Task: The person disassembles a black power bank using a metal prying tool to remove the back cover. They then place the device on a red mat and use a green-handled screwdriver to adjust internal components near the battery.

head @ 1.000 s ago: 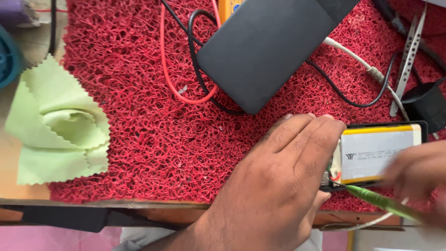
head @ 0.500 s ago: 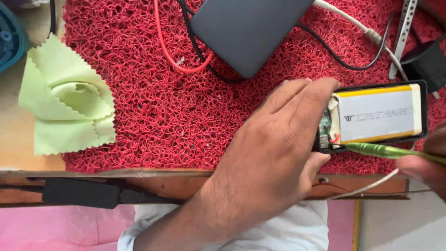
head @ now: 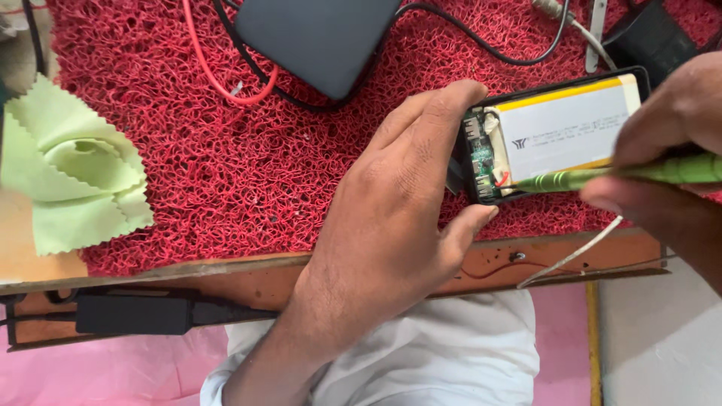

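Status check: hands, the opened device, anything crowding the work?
Left hand grips the opened black device at its circuit-board end. Right hand holds green tool, tip at board. Black cables lie nearby, not interfering.

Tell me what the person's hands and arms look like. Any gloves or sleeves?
No gloves: both hands are bare. The left hand shows no ring or watch, and its forearm is bare too, with no sleeve in view. Only part of the right hand shows at the picture's edge, also uncovered. The fingers have short nails.

An electronics repair bench. A red looped mat (head: 188, 150) covers the wooden table (head: 248, 282). Loose cables (head: 226, 75) lie at the far side.
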